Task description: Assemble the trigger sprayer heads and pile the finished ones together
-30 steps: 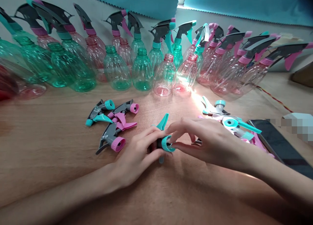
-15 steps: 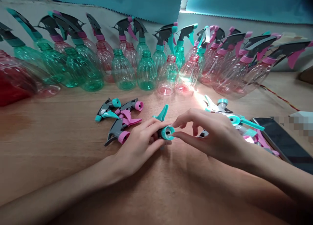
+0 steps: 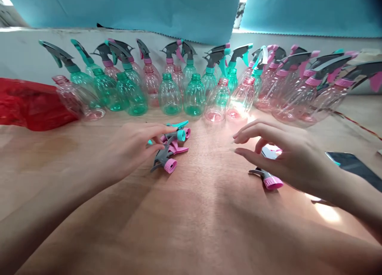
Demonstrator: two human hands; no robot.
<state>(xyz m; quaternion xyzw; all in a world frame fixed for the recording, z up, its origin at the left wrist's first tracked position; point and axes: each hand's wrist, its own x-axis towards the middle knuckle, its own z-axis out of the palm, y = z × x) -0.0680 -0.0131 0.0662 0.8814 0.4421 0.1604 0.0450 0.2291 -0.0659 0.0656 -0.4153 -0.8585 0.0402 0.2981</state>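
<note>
My left hand (image 3: 137,147) is at the left pile, thumb and fingers around a grey trigger spray head with a teal collar (image 3: 181,135). Beneath and beside it lie other spray heads, including one with a pink collar (image 3: 170,166) at the front. The fingers partly cover the pile. My right hand (image 3: 277,147) hovers to the right, thumb and fingers curved apart with nothing between them. Just below its palm, a spray head with a pink collar (image 3: 273,183) lies on the table; more parts behind that hand are mostly hidden.
Clear green bottles (image 3: 170,96) and pink bottles (image 3: 216,102) stand along the wall, several topped with spray heads. A red plastic bag (image 3: 32,106) lies at the left. At the right are a phone (image 3: 355,167) and a twisted red-yellow cord (image 3: 358,125).
My left hand has carried the teal-collared spray head left to the pile. My right hand has drawn away from it to the right. The view has turned left.
</note>
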